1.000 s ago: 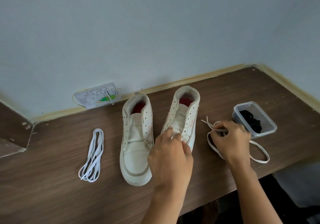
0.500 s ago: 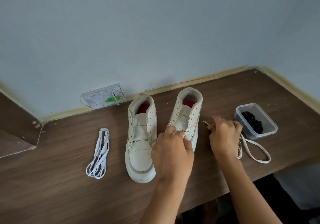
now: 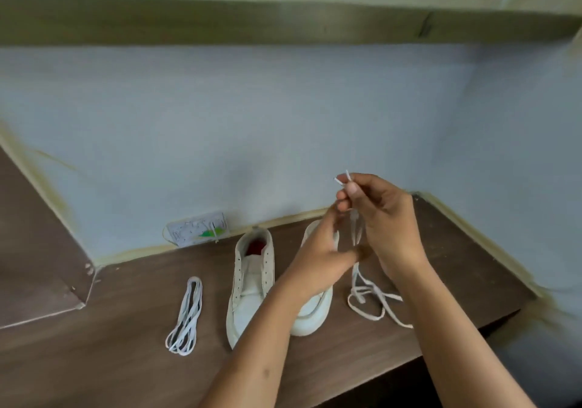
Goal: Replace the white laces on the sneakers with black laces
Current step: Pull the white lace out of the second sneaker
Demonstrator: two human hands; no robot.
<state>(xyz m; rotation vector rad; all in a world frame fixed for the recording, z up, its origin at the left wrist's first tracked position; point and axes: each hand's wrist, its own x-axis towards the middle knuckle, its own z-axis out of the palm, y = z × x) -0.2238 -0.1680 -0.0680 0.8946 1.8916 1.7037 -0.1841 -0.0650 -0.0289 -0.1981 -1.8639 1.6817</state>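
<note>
A brown wood-grain counter runs into a corner, with pale yellowish trim along the seam where it meets the light blue wall. A white socket plate with something green on it sits low on the wall, just above the trim. High up, a dark shelf crosses the wall.

Two white sneakers: left sneaker, right sneaker partly hidden behind forearm. Two white laces: bundled lace, loose lace. Two hands: left hand, right hand. One wall plate.
</note>
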